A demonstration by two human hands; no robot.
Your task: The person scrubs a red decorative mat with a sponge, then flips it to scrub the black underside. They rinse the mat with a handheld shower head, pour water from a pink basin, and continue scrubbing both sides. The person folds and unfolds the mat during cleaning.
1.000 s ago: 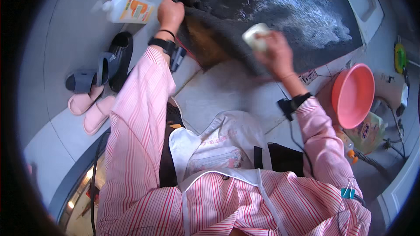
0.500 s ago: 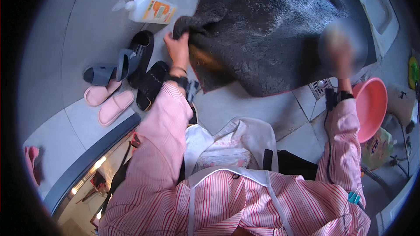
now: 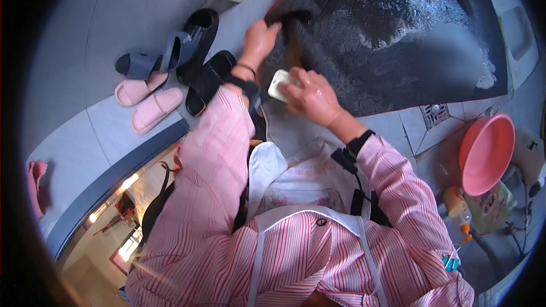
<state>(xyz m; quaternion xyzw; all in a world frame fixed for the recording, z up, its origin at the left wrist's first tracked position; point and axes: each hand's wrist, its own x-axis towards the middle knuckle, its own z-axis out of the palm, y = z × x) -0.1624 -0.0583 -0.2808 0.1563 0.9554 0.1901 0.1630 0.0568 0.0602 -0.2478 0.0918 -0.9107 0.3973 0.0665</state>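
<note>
On floor (image 3: 65, 142), held raised edge of foamy mat (image 3: 364, 68).
Pinched it with left hand (image 3: 260, 42); grasped block (image 3: 277, 84) with fingers of right hand (image 3: 315, 98) near that edge. Risked losing block through possibly slick fingers, or edge through slackened grip.

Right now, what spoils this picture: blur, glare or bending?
Head view: a hazy round patch smears the mat's right side; head view: foam glints, and a light flares at lower left; head view: the dark strip bows, corners black.
</note>
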